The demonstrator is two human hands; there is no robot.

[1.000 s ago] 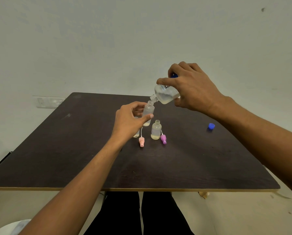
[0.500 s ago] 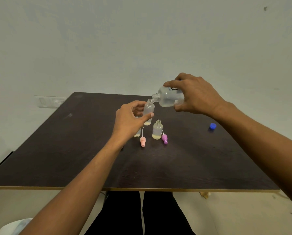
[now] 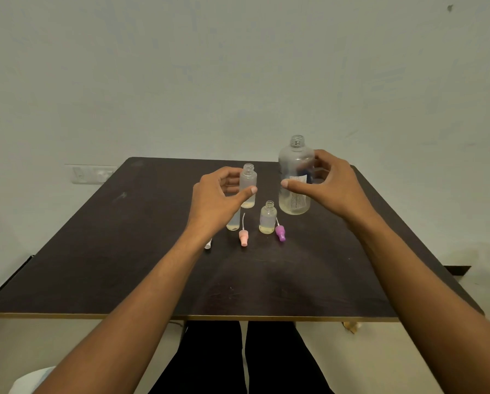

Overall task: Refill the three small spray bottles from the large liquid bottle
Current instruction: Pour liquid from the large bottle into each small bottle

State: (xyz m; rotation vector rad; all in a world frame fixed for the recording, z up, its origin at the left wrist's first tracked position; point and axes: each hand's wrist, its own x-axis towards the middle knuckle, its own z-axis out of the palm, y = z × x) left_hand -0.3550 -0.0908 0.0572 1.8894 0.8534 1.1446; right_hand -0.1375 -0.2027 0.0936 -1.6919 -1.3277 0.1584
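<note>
From the head camera, the person's left hand grips 1 small spray bottle, thumb across its front and fingers behind; the bottle is upright and uncapped, and whether it touches the dark table I cannot tell. The right hand curls around the large liquid bottle, which is upright and uncapped, thumb in front of its label; whether the fingers press it or are just loose around it is unclear. A 2nd small bottle stands open between the hands, with a purple spray cap lying just beside it. A 3rd bottle is half hidden behind the left wrist, a pink spray cap near it.
</note>
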